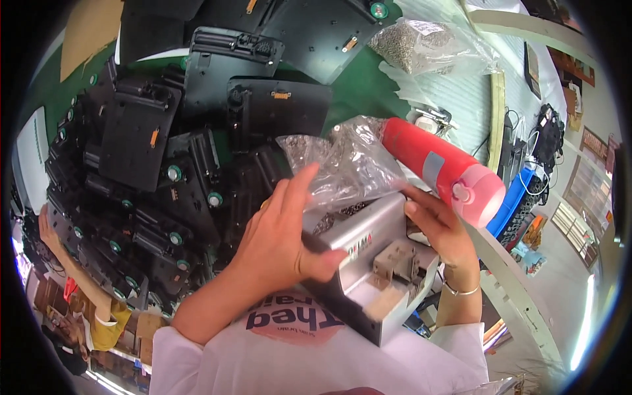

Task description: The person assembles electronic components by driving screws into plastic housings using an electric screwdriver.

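Observation:
A silver-grey metal screw feeder [359, 247], with small dark screws [341, 217] in its bin, stands tilted in the view close to my body. My left hand [273, 234] is at its left side, open, fingers spread and holding nothing; the thumb lies across the feeder's top edge. At the far right corner, my right hand [441, 230] has its bent fingers and thumb closed on the feeder's edge. Just beyond lies a clear plastic bag [352, 158] of small metal parts, with its lower edge near the right fingertips.
A red bottle [434, 155] with a pink cap lies beside the bag. Many black panels [138, 135] and black units with round green-rimmed parts cover the left side of the green table [365, 92]. Another bag of small parts [421, 49] is at the back. A co-worker's arm [76, 270] reaches in at left.

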The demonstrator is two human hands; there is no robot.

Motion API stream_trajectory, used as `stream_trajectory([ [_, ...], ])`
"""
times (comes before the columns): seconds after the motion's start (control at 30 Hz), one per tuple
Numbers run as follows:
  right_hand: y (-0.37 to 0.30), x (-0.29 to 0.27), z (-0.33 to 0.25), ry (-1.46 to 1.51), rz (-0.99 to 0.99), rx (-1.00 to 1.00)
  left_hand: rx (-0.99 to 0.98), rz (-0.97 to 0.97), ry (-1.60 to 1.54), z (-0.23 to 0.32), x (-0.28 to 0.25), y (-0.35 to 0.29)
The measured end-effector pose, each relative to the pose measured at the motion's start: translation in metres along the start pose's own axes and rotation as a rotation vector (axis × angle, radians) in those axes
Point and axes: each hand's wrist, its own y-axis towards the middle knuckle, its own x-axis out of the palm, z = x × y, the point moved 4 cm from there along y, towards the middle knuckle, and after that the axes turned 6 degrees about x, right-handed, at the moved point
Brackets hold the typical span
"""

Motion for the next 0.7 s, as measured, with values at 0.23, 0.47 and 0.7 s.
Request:
stream_trajectory([
  [0.23, -0.002, 0.000, 0.006, 0.144, 0.020, 0.015, 0.003, 0.015, 0.008, 0.002, -0.002, 0.016],
  [0.47, 0.003, 0.000, -0.003, 0.037, 0.030, 0.011, 0.063, 0.075, 0.028, 0.003, -0.003, 0.005],
  [0.7, -0.007, 0.004, -0.001, 0.113, -0.012, -0.069, 0.053, 0.076, 0.028, 0.002, -0.001, 0.005],
])
